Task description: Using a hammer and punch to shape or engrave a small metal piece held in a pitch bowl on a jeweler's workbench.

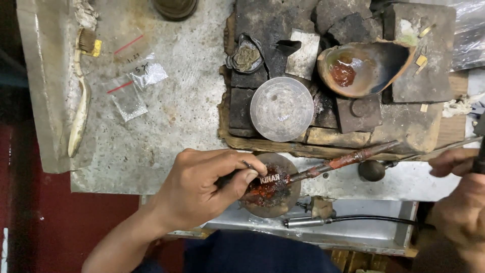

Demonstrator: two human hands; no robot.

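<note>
Workbench [166, 126] (grey, pitted) bears charred blocks [273, 25]; left hand [202, 189] grip pinches a tool [246, 165], right hand [462, 202] grip unclear.

Setting: small jeweller's or metalworker's workshop, hand bench.

Evidence: pitted, stained grey tabletop [177, 116]; stack of charred, blackened soldering blocks [273, 25] on a scorched wooden board [262, 145]; broken clay bowl [371, 65] holding red-orange residue; round metal disc [281, 108] on the blocks; round holder caked with red wax-like compound [270, 191] at the front edge; torch-like rod [348, 161] with red deposits lying across it; worn toothbrush [81, 96] for cleaning; small clear zip bags [136, 83] of tiny parts; metal catch tray [353, 227] below the bench edge.
</note>
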